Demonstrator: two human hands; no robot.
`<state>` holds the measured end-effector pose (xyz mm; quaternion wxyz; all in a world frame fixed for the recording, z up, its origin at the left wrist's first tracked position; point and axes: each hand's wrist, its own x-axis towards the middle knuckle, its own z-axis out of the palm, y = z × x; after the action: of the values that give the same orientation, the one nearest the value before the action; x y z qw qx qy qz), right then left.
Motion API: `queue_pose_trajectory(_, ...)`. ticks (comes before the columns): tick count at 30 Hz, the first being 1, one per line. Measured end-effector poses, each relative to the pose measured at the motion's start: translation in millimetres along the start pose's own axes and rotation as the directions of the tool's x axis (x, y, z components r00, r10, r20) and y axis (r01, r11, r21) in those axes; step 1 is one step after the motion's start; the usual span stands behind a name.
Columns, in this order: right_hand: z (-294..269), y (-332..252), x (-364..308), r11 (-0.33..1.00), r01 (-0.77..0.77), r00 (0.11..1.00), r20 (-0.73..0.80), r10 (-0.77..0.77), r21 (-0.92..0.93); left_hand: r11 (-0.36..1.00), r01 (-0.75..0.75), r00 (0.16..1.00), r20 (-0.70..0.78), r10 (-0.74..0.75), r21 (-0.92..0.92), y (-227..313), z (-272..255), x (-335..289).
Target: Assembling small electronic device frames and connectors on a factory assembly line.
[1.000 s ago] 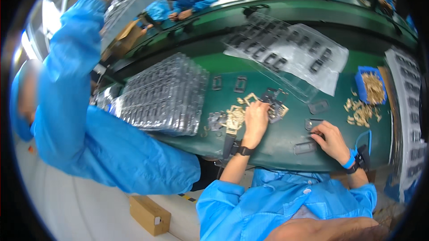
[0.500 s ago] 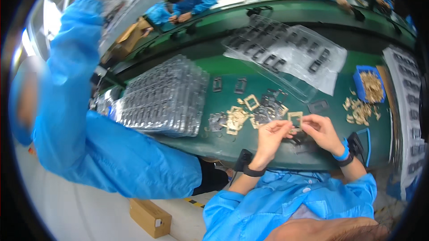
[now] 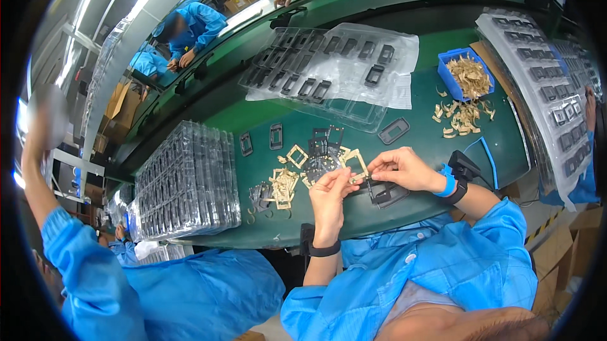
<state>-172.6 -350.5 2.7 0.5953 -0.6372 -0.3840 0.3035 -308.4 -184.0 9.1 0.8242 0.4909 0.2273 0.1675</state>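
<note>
Above the green table (image 3: 417, 221), both my hands hold a thin tan rectangular frame (image 3: 361, 160). My left hand (image 3: 330, 199) pinches its lower end between thumb and fingers. My right hand (image 3: 404, 169) has its fingertips closed at the frame's right side; the exact contact is too small to make out. Beneath my hands lies a black rectangular housing (image 3: 395, 195), partly covered by my fingers. Just beyond and left of my hands are a heap of black flat pieces (image 3: 321, 151) and a pile of tan frames (image 3: 282, 184).
Stacked clear trays (image 3: 186, 183) stand at left, beside a co-worker in blue (image 3: 202, 284). A tray of black housings (image 3: 316, 66) lies at the far side. At right are a blue bin (image 3: 450, 75) of tan scraps, loose scraps (image 3: 461, 116) and another filled tray (image 3: 544, 82).
My view has turned, so the table things sit further left. The tan frame stays between my hands, now tilted. The co-worker's raised arm has come lower at the left.
</note>
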Motion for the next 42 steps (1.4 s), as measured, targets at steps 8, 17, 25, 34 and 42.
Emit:
queue_pose_trajectory(8, -11.8, 2.6, 8.0, 0.987, -0.059, 0.987, -0.142, 0.08, 0.146, 0.526, -0.422, 0.777, -0.004, 0.629, 0.738, 1.9, -11.9, 18.7)
queue_pose_trajectory(17, 5.3, -20.9, -12.2, 0.597, 0.524, 0.717, -0.064, -0.695, -0.607, 0.941, 0.327, 0.928, 0.219, -0.301, -0.092, 0.3, 16.5, 0.8)
queue_pose_trajectory(25, -10.8, -27.0, -21.4, 0.714, 0.351, 0.794, -0.212, -0.57, -0.606, 0.982, 0.179, 0.965, 0.204, -0.165, -0.053, -4.9, 13.9, -2.2)
queue_pose_trajectory(34, -7.1, -0.7, -18.8, 0.99, 0.039, 0.999, 0.03, -0.043, 0.132, 0.962, 0.119, 0.945, 0.267, -0.186, 0.247, -11.2, 7.7, -1.4)
queue_pose_trajectory(42, -4.5, 0.6, -17.9, 0.936, -0.048, 0.991, -0.099, 0.088, 0.348, 0.988, 0.152, 0.984, 0.087, -0.155, 0.037, -4.1, 23.7, -7.0)
